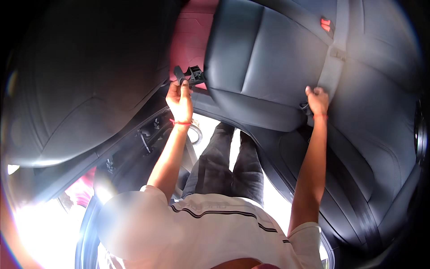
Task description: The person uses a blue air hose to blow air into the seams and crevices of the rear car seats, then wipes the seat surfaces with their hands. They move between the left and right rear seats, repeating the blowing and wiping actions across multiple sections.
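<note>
My left hand [180,101] grips a black plastic part [195,75] with a strap-like end, over the red floor covering [193,37] between the front seat and the rear seat. A red band circles that wrist. Near the joint of the rear seat cushion [278,60] and its backrest, my right hand [317,100] has its fingers curled beside a grey seat belt strap [331,75]. A small dark loop [304,106] shows next to it. Whether the right fingers hold the strap or the loop, I cannot tell.
The dark front seat back [84,84] fills the left side. A red seat belt buckle [325,25] lies at the far part of the rear seat. The open car door [134,158] is at the lower left, and another black belt [362,212] runs down at the lower right.
</note>
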`<action>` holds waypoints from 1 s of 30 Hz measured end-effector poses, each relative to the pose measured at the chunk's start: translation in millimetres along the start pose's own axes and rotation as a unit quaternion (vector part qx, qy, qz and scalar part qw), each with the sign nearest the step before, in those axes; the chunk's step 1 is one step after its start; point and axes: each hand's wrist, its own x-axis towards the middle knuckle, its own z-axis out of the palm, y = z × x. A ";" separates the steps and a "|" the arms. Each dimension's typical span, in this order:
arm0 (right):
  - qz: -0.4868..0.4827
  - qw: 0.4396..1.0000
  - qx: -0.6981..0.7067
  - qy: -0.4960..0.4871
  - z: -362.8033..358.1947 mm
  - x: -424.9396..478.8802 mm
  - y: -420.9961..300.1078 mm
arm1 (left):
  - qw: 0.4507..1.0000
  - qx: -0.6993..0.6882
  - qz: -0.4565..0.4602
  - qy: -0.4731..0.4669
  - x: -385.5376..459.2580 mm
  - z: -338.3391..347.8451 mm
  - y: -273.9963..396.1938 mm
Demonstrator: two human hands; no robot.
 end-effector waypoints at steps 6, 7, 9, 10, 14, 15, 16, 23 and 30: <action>0.001 0.999 0.004 0.047 -5.0 -51.5 12.5 | 0.993 0.012 -0.101 -0.053 48.3 -31.6 -101.6; 0.074 0.988 0.139 0.005 -11.1 -56.4 0.8 | 0.986 0.044 -0.143 -0.076 42.8 -20.8 -83.4; 0.065 0.896 0.430 -0.085 -32.5 -88.7 -57.4 | 0.975 0.075 -0.194 -0.080 29.1 1.1 -51.1; 0.035 0.873 0.470 -0.129 -45.1 -106.9 -91.6 | 0.981 0.073 -0.149 -0.100 25.8 16.2 -37.4; -0.124 0.819 0.523 -0.200 -52.9 -146.7 -216.9 | 0.964 0.202 -0.162 -0.066 39.2 94.3 27.0; -0.165 0.811 0.527 -0.194 -50.3 -154.6 -251.1 | 0.960 0.242 -0.138 -0.038 53.1 101.3 24.1; -0.211 0.805 0.520 -0.191 -42.5 -153.8 -276.3 | 0.956 0.247 -0.142 -0.071 66.1 102.1 18.1; -0.253 0.858 0.428 -0.131 -14.8 -122.8 -342.9 | 0.946 0.292 -0.125 -0.061 73.5 123.0 -3.3; 0.150 0.706 0.689 -0.062 14.7 -45.3 -148.4 | 0.937 0.328 -0.112 0.033 64.1 126.1 3.6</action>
